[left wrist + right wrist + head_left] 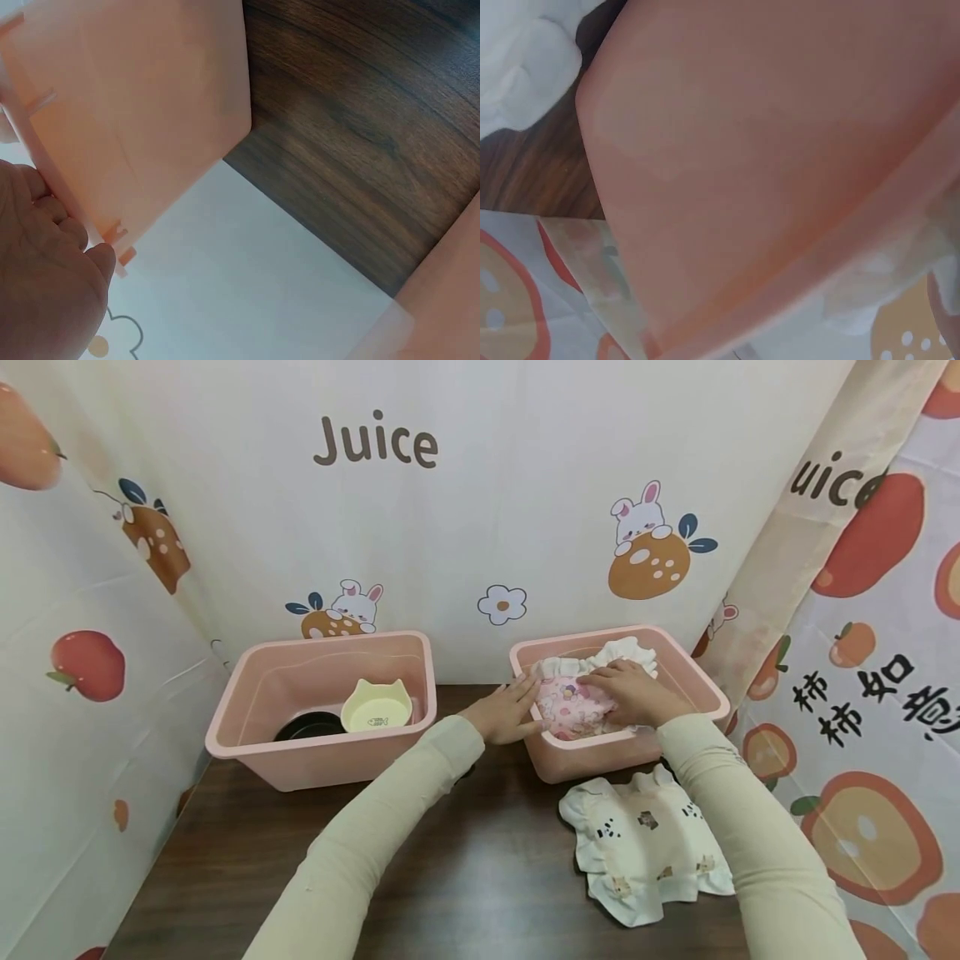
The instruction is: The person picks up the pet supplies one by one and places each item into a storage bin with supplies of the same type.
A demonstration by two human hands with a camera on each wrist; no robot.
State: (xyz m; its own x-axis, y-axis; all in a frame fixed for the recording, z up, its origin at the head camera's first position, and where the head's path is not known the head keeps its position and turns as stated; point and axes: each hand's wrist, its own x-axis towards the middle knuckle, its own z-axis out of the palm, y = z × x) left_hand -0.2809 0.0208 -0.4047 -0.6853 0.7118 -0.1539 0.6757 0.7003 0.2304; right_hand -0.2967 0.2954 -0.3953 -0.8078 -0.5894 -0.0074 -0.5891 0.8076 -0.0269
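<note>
In the head view, a pink patterned cloth with white ruffled edges (567, 703) lies inside the right pink plastic bin (558, 768). My right hand (636, 692) reaches over the bin's front and rests on this cloth with its fingers spread. At the bin's left rim, my left hand (504, 712) lies with its fingers extended, touching the rim near the cloth. The left wrist view shows those fingers (56, 210) against the rim. A cream ruffled cloth with small animal prints (645, 839) lies spread on the table below my right forearm. The right fingertips are partly hidden.
A second pink bin (322, 764) stands to the left, holding a pale yellow cat-eared bowl (377, 706) and a black round dish (307, 725). Both bins sit on a dark wooden table (465, 868). Printed curtains (480, 510) enclose the back and both sides.
</note>
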